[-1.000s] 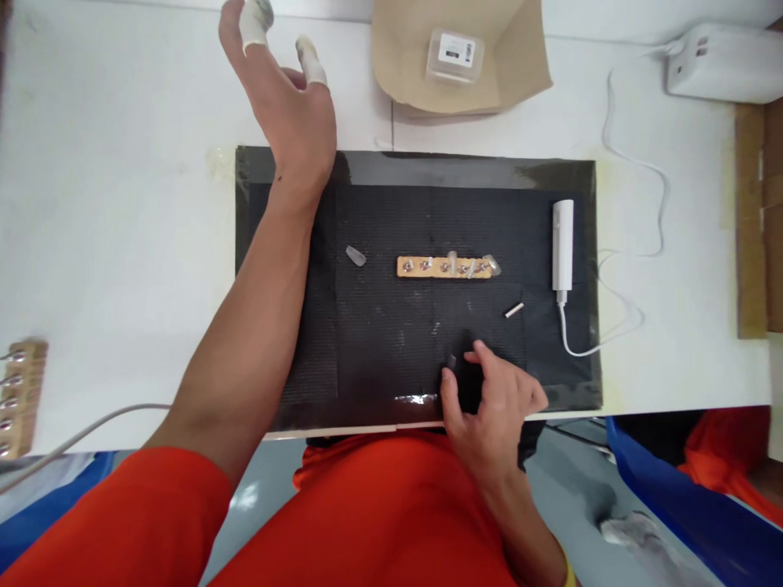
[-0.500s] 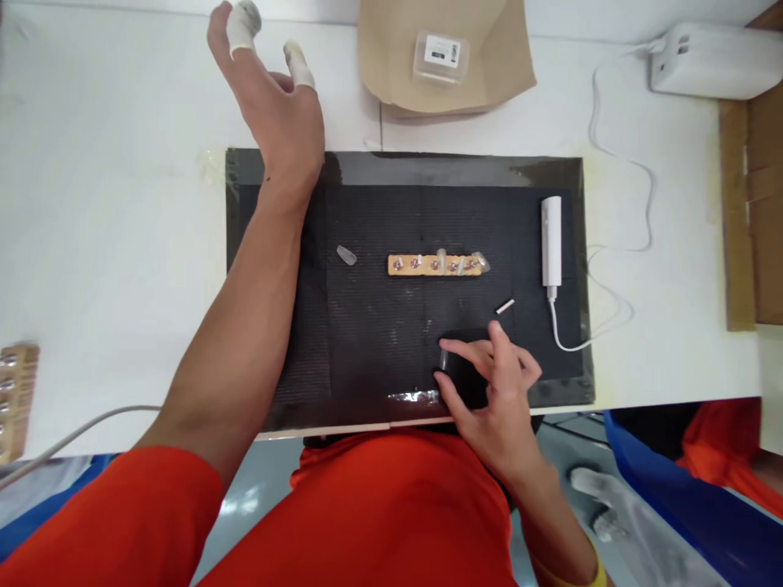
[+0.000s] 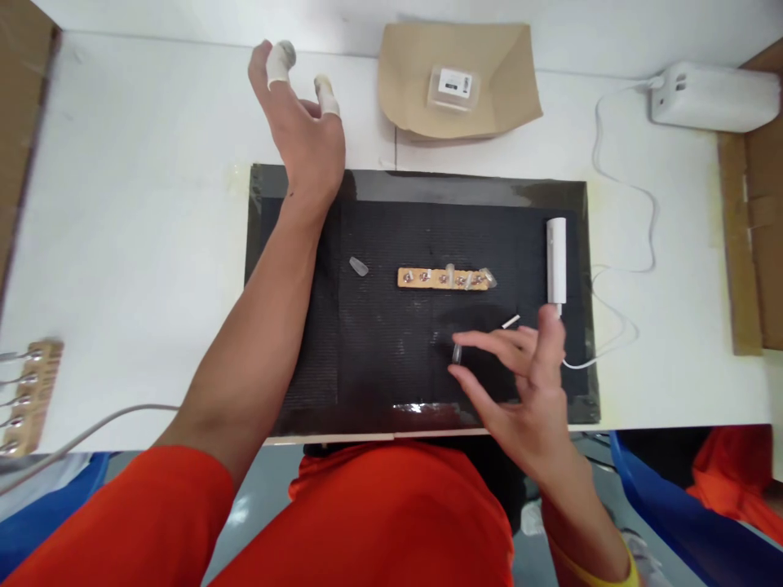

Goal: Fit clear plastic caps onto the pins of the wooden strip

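My left hand point(image 3: 309, 134) lies beyond the mat's far edge, fingers apart and holding nothing. White finger cots cover two of its fingertips. Between the thumb and forefinger of my right hand point(image 3: 519, 391) is a small clear false nail tip point(image 3: 457, 353), pinched over the near part of the black mat point(image 3: 391, 326). Mid-mat lies a short wooden strip point(image 3: 422, 278) with several shiny metal mounts; a few clear tips sit at its right half. Another clear nail tip point(image 3: 359, 266) lies alone left of the strip. A thin white stick point(image 3: 510, 321) rests near my right hand.
A white handheld lamp-like device point(image 3: 556, 261) with a cable lies at the mat's right. Behind the mat stands a brown paper tray point(image 3: 404, 98) with a clear labelled box point(image 3: 453, 88). A white power unit point(image 3: 713, 98) is far right; another wooden strip point(image 3: 40, 397) sits left.
The camera view has shifted, so the table items appear lower and slightly right. My right hand has turned a little, still pinching the nail tip. The left hand keeps its pose.
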A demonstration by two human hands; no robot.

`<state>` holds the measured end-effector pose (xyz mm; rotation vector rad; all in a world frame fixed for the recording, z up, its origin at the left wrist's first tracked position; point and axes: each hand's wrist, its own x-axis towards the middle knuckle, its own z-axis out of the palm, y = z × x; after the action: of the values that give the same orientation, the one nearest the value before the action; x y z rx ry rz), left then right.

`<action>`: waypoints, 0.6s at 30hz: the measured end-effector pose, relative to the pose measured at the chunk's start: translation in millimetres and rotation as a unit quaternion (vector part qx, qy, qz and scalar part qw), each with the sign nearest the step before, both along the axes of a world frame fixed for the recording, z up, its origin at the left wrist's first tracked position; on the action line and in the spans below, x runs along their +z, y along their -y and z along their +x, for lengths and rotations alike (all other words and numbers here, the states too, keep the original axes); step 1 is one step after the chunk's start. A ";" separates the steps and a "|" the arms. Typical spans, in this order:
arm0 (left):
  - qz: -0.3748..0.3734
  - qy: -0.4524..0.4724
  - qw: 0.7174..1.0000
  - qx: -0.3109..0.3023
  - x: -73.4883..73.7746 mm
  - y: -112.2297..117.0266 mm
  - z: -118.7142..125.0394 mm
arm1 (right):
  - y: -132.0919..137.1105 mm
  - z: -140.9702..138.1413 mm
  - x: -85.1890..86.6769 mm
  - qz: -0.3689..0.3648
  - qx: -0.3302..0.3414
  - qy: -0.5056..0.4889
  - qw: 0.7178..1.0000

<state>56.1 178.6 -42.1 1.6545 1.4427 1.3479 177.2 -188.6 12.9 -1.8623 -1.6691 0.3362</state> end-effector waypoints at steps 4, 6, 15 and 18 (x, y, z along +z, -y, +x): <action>-0.013 0.010 1.000 -0.003 5.4 6.2 2.1 | -44.8 9.6 10.2 0.033 -0.011 0.014 0.999; -0.025 0.008 1.000 -0.006 7.2 7.4 2.1 | -65.4 12.5 11.4 0.028 0.005 0.017 0.999; 0.003 0.011 1.000 -0.001 -0.3 6.0 2.0 | -92.0 14.6 -3.9 -0.007 0.031 0.015 0.999; 0.009 0.017 1.000 0.000 -3.5 4.7 1.4 | -92.7 14.3 -5.3 -0.027 0.024 0.013 0.999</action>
<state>57.5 173.9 -45.6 1.6351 1.4143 1.3855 191.5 -95.8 7.7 -1.8748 -1.7408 0.3833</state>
